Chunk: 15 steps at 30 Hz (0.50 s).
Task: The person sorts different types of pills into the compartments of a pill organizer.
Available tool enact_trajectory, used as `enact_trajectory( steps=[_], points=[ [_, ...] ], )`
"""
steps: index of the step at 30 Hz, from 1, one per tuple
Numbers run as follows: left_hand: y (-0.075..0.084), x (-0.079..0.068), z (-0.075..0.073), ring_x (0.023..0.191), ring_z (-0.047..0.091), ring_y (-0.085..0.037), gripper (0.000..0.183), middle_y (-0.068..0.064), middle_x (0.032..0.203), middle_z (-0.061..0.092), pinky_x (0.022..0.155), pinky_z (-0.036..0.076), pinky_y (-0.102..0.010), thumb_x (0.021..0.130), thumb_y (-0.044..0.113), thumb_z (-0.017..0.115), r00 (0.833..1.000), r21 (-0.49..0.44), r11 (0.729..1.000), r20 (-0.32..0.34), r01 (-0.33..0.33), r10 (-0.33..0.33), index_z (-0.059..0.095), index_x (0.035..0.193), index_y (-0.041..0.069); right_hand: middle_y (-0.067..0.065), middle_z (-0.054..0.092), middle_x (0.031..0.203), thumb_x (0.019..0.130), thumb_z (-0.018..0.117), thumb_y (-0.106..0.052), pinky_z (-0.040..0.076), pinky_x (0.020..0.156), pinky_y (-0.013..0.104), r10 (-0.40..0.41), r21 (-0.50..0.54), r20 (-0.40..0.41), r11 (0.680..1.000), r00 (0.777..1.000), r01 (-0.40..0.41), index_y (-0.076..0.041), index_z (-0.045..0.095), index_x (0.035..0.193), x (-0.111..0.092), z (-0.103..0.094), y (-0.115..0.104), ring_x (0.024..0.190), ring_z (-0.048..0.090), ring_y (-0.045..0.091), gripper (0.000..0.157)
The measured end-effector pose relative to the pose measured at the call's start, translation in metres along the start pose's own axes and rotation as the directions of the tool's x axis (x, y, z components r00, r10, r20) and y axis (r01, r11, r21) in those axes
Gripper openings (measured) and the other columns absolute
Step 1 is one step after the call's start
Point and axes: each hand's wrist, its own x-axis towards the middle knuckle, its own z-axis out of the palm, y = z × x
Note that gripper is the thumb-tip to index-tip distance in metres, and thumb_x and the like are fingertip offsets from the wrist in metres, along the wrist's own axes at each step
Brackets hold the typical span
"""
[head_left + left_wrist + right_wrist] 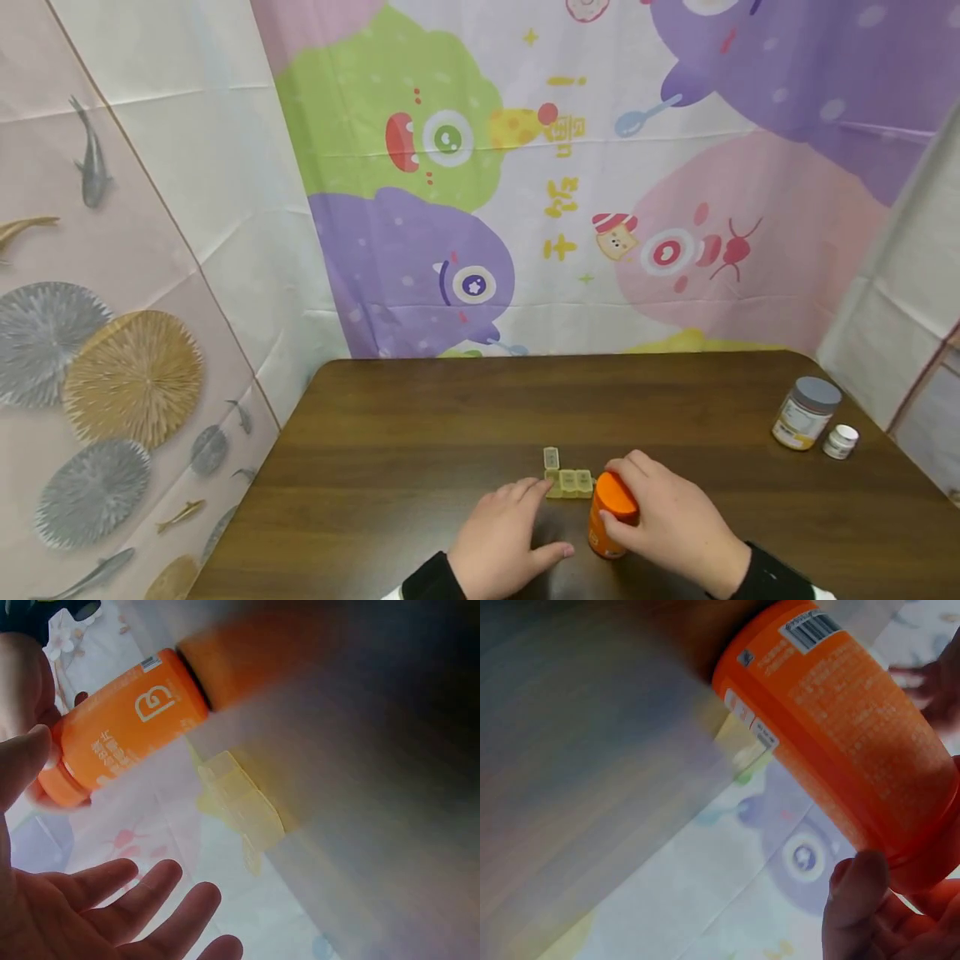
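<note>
An orange bottle [602, 537] stands on the table, and my right hand [678, 517] grips it around its orange cap [617, 493]. In the right wrist view the thumb [859, 889] lies against the cap end, and a barcode shows on the bottle [847, 735]. My left hand [502, 533] is to the left of the bottle, thumb and fingers spread, holding nothing in the left wrist view. Just beyond the hands sits a small translucent yellow pill organizer [576, 483]. Its leftmost lid [551, 457] is flipped open; the left fingertips partly cover that compartment.
A wide jar with a grey lid [806, 414] and a small white bottle [841, 442] stand close together at the right side of the brown wooden table [405, 417]. A patterned cloth [570, 317] hangs behind the far edge, with more hangings on both sides.
</note>
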Motion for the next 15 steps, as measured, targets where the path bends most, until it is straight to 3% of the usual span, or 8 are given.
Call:
enact_trajectory(
  steps=[6, 12, 15],
  points=[
    [0.001, 0.014, 0.003, 0.106, 0.056, -0.015, 0.073, -0.001, 0.127, 0.060, 0.090, 0.050, -0.043, 0.083, 0.063, 0.063, 0.999, -0.057, 0.998, -0.041, 0.000, -0.002, 0.053, 0.136, 0.013, -0.014, 0.049, 0.089, 0.076, 0.077, -0.047, 0.047, 0.056, 0.019, -0.034, 0.071, 0.024, 0.997, 0.999, 0.033, -0.020, 0.061, 0.106, 0.014, 0.015, -0.023, 0.066, 0.045, 0.001, 0.043],
    [0.001, 0.023, 0.009, 0.080, 0.055, -0.004, 0.053, 0.010, 0.101, 0.062, 0.075, 0.052, -0.029, 0.074, 0.054, 0.077, 0.999, -0.189, 0.982, -0.052, -0.013, 0.003, 0.061, 0.114, 0.023, -0.014, 0.049, 0.087, 0.080, 0.070, -0.058, 0.047, 0.057, 0.020, -0.023, 0.121, 0.061, 0.992, 0.998, 0.016, -0.022, 0.060, 0.104, 0.022, 0.020, -0.037, 0.065, 0.046, 0.001, 0.045],
    [0.000, 0.025, 0.010, 0.075, 0.053, -0.003, 0.051, 0.013, 0.093, 0.060, 0.070, 0.050, -0.026, 0.071, 0.052, 0.079, 0.999, -0.227, 0.974, -0.044, 0.001, -0.011, 0.061, 0.109, 0.024, -0.015, 0.050, 0.085, 0.080, 0.061, -0.069, 0.045, 0.054, 0.020, 0.003, 0.090, 0.057, 0.996, 0.998, -0.008, -0.024, 0.061, 0.103, 0.023, 0.020, -0.040, 0.064, 0.046, 0.002, 0.050]
  ],
)
